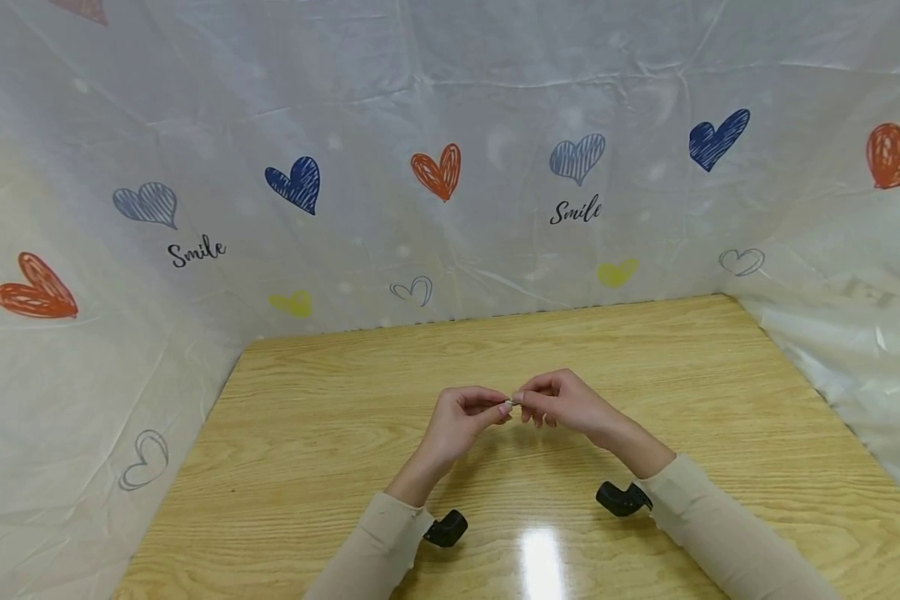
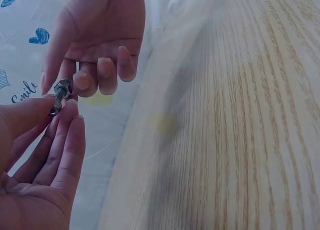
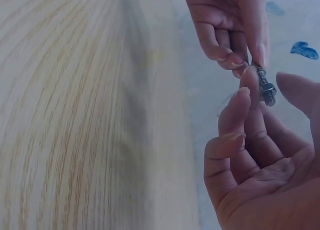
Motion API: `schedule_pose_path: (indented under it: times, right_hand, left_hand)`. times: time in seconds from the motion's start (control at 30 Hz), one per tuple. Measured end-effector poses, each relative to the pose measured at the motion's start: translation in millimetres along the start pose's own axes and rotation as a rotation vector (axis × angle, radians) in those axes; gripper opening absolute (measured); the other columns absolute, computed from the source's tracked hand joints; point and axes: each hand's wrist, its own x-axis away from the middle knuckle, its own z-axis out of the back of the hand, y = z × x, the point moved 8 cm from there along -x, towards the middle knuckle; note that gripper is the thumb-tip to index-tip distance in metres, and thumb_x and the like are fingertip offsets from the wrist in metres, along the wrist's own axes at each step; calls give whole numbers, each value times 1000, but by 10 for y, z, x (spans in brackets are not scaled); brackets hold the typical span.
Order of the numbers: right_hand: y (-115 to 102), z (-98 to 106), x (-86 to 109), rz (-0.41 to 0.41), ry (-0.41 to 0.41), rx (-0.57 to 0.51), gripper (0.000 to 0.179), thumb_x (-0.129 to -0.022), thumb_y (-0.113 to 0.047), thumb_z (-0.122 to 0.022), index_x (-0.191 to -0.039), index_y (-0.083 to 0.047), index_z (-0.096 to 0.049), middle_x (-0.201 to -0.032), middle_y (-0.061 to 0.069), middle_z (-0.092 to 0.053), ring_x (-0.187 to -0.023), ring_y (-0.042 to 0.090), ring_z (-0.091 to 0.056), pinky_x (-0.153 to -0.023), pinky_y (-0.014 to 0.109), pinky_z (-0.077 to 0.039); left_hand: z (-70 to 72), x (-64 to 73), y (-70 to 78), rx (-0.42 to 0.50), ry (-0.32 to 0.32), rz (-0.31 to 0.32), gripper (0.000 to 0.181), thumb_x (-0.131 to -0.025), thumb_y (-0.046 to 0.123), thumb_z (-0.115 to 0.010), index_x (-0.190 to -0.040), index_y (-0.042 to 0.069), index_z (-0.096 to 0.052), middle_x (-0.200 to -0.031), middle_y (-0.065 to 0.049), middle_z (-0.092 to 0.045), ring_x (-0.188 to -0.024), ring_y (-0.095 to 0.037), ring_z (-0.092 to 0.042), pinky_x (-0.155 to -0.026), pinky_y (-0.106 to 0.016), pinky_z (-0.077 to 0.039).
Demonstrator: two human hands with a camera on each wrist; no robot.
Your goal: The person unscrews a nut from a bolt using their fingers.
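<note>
A small metal bolt (image 2: 60, 92) with a hex nut (image 3: 268, 89) on its thread is held up over the wooden table. My left hand (image 1: 461, 421) pinches the bolt at its head end between thumb and fingertips. From the other side, my right hand (image 1: 570, 404) reaches to the nut end. In the right wrist view its index finger (image 3: 249, 84) lies right alongside the bolt, while the thumb (image 3: 295, 92) stands a little apart from the nut. The other right fingers are loosely bent. The bolt head is mostly hidden by the left fingertips.
The wooden table (image 1: 330, 442) spreads beneath both hands. A pale sheet (image 1: 495, 100) printed with hearts and "Smile" hangs behind it and along both sides. A black wrist mount (image 1: 447, 528) sits at the left cuff, another black mount (image 1: 622, 498) at the right cuff.
</note>
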Motion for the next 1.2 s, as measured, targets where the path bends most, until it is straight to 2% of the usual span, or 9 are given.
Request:
schedule_pose_path:
  times: [0.13,0.4,0.57,0.67,0.8,1.03,1.2]
  right_hand:
    - [-10,-4,2,5,-1,5,23,-105,-26,-62,-109,-7,-76,-90,21,-71,-82,53,-57,-58,35,-49]
    - [-26,-10,5,39,-5,-27,21,-103,-19,-64,-115,-3,-72,-101,22,-70,-78,41,-60,-60,36,-51]
    - [-29,-17,3,56,-11,-35,20,-100,-16,-68,-116,-3,-70,-102,22,-68,-80,44,-60,-60,35,-50]
    - [-25,-20,7,47,-16,-39,22,-100,-18,-69,-117,-3,-70,-104,21,-67,-82,45,-60,-60,35,-50]
    - [-6,-9,3,23,-10,-11,25,-104,-25,-65,-117,-5,-71,-105,23,-69,-82,40,-63,-62,37,-52]
    - [19,-7,-6,9,-16,13,26,-105,-26,-62,-111,-4,-74,-94,25,-71,-86,50,-59,-62,37,-52]
    - [-5,-24,-9,34,-26,-9,21,-103,-21,-65,-112,-3,-72,-97,22,-72,-81,41,-60,-60,34,-50]
  left_hand:
    - [2,5,6,-12,1,-1,18,-96,10,-74,-109,-1,-77,-107,-18,-75,-95,-27,-74,-92,-55,-60]
    - [9,-1,12,-12,3,1,17,-96,10,-74,-108,0,-77,-106,-17,-75,-95,-26,-75,-92,-54,-60]
    - [8,3,9,1,6,8,16,-96,8,-74,-108,-2,-77,-105,-17,-75,-95,-27,-75,-92,-54,-60]
    - [4,3,6,2,3,8,16,-96,7,-73,-108,-2,-77,-104,-19,-75,-95,-30,-74,-92,-55,-60]
    - [1,9,10,-2,-1,1,16,-96,8,-73,-109,-1,-76,-103,-20,-75,-94,-30,-74,-92,-56,-59]
    - [3,21,10,-6,-5,-1,17,-96,9,-73,-109,-2,-76,-107,-25,-73,-91,-22,-74,-92,-55,-60]
    - [9,29,5,-8,-3,8,17,-97,8,-73,-110,-1,-76,-106,-20,-75,-92,-21,-74,-92,-53,-60]
